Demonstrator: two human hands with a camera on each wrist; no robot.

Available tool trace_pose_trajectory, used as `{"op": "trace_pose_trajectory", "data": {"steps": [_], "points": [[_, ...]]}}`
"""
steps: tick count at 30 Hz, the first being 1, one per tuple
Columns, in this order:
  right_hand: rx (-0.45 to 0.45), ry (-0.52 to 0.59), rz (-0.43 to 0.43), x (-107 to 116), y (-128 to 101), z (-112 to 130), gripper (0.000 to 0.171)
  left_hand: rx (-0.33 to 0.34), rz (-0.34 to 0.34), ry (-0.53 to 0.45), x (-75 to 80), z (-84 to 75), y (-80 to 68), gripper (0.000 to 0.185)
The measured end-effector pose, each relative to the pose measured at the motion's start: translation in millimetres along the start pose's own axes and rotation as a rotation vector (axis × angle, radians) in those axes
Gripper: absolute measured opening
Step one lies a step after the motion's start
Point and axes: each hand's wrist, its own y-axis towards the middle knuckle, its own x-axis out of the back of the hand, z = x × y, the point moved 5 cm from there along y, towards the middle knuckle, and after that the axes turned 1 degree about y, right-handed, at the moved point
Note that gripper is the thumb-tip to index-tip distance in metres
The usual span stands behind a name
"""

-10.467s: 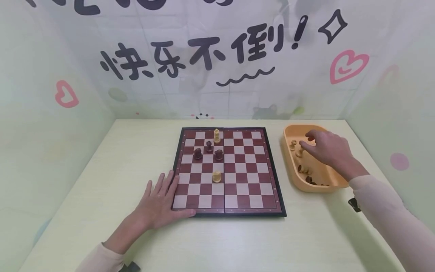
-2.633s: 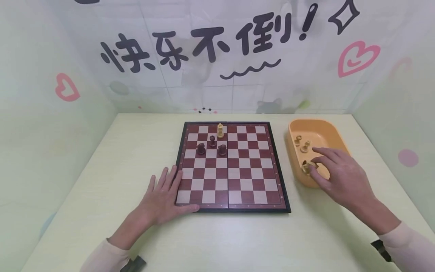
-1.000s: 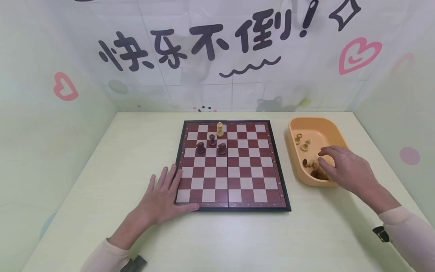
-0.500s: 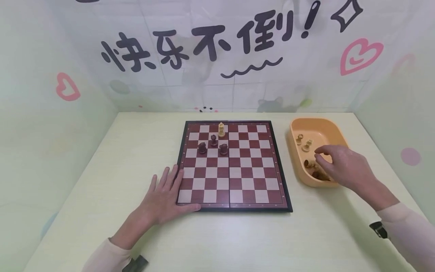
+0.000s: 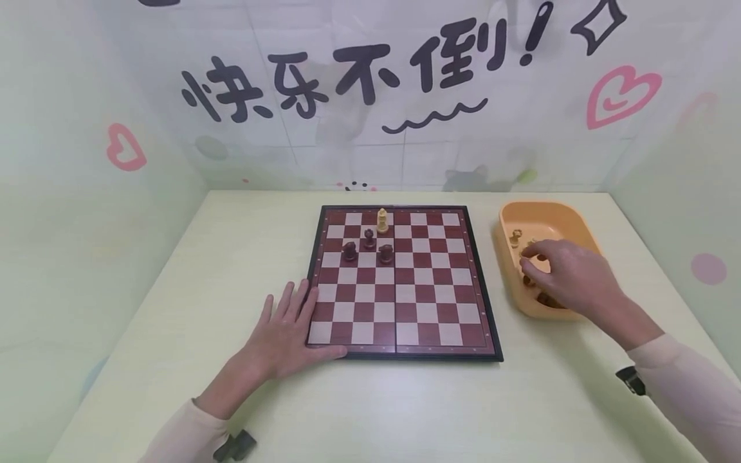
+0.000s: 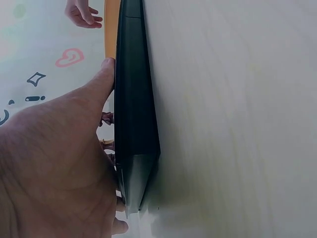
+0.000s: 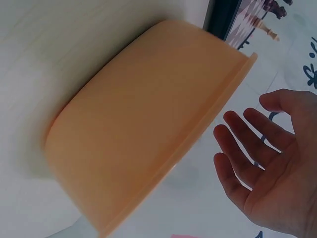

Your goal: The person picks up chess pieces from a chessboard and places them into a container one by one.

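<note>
Orange tray (image 5: 581, 222): plastic, on the desk (image 5: 173, 289) just right of the board (image 5: 405, 283); we see loose pale and dark pieces lying inside it.
Right hand (image 5: 570, 273): over the tray's middle, palm down. In the wrist view its fingers (image 7: 237, 148) are spread and nearly straight, so we read the grip as apart, holding nothing.
Tray pieces (image 5: 515, 238): one pale piece shows beyond the fingertips; others are hidden under the hand, and we cannot tell whether a finger touches any.
Left hand (image 5: 289, 331): flat on the desk, fingers straight and lying on the board's near left corner, thumb along its front edge. Grip apart; we judge that it steadies the board against sliding.
Board pieces: three dark pieces (image 5: 368, 246) clustered in the far left half, one pale piece (image 5: 383, 220) upright on the far row just behind them, all well apart from both hands.
Surroundings: pale wall sheet with black lettering (image 5: 347, 80) and pink hearts (image 5: 622, 96).
Obstruction: the tray's near wall (image 7: 148, 124) stands between wrist and pieces.
</note>
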Motion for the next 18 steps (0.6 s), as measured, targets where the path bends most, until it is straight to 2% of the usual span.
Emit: {"op": "trace_pose_trajectory", "data": {"steps": [13,18], "points": [[0.073,0.004,-0.029,-3,18,40,0.02,0.006,0.016,0.003,3.7,-0.8,-1.2,0.125],[0.103,0.009,-0.035,-7,29,55,0.02,-0.004,0.001,-0.016,-1.2,1.6,0.4,0.124]]}}
